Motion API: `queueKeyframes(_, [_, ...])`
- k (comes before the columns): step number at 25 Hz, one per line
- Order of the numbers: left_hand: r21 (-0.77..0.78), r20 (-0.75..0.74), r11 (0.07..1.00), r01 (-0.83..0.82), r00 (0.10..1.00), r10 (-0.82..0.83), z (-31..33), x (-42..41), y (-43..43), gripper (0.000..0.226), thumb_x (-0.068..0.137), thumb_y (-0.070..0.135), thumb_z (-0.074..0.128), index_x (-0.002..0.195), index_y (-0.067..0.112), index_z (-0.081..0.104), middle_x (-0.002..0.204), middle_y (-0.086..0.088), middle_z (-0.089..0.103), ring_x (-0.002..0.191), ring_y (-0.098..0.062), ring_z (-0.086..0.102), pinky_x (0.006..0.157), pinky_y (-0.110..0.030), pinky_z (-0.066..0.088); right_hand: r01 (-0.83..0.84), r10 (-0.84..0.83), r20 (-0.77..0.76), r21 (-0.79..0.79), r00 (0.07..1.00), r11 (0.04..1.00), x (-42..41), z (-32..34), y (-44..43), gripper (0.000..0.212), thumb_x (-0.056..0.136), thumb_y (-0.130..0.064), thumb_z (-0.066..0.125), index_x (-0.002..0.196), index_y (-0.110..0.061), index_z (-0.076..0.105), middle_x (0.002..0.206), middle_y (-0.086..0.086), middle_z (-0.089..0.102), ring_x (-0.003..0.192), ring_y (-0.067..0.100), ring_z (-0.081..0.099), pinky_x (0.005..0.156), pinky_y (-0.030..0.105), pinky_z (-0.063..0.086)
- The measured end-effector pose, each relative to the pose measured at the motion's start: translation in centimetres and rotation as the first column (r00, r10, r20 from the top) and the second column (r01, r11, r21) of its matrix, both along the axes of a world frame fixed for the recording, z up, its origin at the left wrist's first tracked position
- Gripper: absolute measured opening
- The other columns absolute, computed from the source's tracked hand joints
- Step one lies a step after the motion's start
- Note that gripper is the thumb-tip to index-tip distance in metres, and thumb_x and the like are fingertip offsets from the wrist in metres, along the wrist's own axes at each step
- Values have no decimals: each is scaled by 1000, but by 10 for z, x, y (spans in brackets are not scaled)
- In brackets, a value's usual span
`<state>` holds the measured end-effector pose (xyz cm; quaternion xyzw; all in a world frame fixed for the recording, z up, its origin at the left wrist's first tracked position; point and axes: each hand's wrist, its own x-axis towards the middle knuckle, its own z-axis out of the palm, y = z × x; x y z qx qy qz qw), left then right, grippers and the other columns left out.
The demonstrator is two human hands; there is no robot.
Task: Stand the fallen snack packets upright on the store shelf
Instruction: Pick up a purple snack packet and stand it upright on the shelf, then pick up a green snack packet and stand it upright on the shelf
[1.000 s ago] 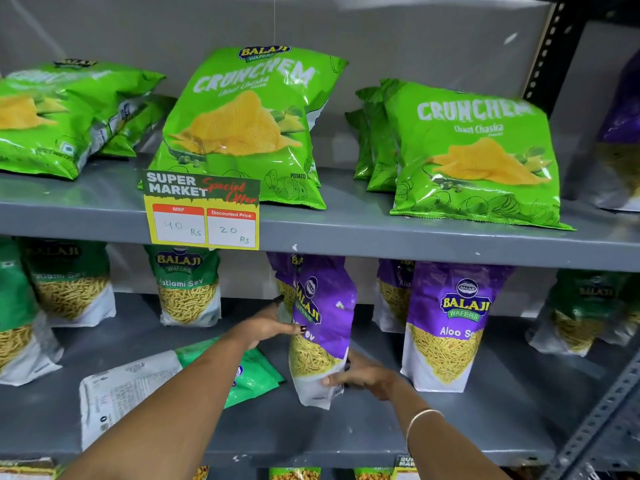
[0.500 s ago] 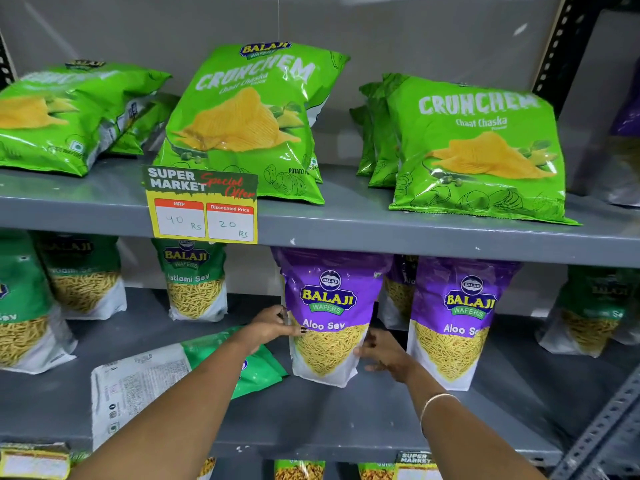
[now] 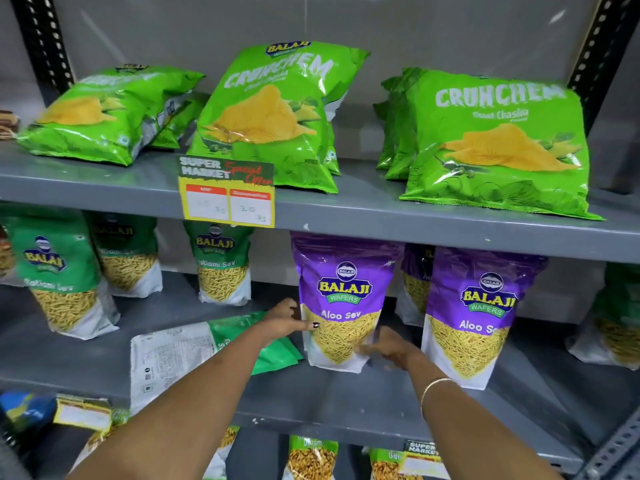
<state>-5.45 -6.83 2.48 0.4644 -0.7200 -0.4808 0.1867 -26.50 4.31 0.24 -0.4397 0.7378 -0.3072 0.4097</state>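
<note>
Between the two hands, a purple Aloo Sev packet stands upright on the middle shelf. The left hand rests loosely open against its left edge, while the right hand is motion-blurred at its lower right corner, so I cannot tell its grip. Just below the left hand, a green packet lies flat, face down.

Single head-worn wide-angle view, facing a grey shelf unit square-on and tilted slightly down, within arm's reach. Price tag on the upper shelf edge left of centre; forearms entering from the bottom edge below it. No second view to share anything with.
</note>
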Motion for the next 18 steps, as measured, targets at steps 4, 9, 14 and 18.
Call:
queueKeyframes(4, [-206, 386, 976, 70, 922, 15, 4, 62, -36, 65, 83, 33, 65, 133, -2, 42, 141, -18, 46, 128, -28, 46, 102, -30, 38, -82, 23, 122, 510, 992, 856, 23, 11, -9, 22, 82, -23, 67, 68, -8, 59, 42, 7, 60, 36, 20, 59, 43, 23, 52])
queueKeyframes(9, [58, 385, 971, 232, 892, -236, -7, 168, -109, 45, 101, 6, 26, 142, -10, 23, 147, -14, 34, 127, -19, 48, 113, -35, 28, -74, -103, 313, 507, 944, 859, 132, -7, -52, 36, 92, -29, 53, 71, 0, 57, 58, 15, 66, 47, 25, 68, 58, 35, 56])
queueKeyframes(14, [234, 246, 963, 136, 949, -194, -33, 230, -141, 47, 89, 32, 58, 124, 1, 57, 126, -16, 60, 117, -31, 57, 105, -43, 43, 473, -547, 483, 278, 683, 836, 212, -34, -61, 24, 89, -21, 56, 71, -6, 53, 49, 10, 59, 34, 20, 59, 46, 28, 50])
queueKeyframes(18, [328, 175, 913, 242, 934, -311, -28, 241, -140, 25, 87, 29, 62, 88, 3, 64, 82, -10, 67, 72, -21, 64, 72, -31, 51, 678, -528, 748, 145, 402, 721, 250, -19, -74, 21, 94, -11, 50, 74, -10, 54, 37, 5, 65, 34, 18, 64, 33, 29, 52])
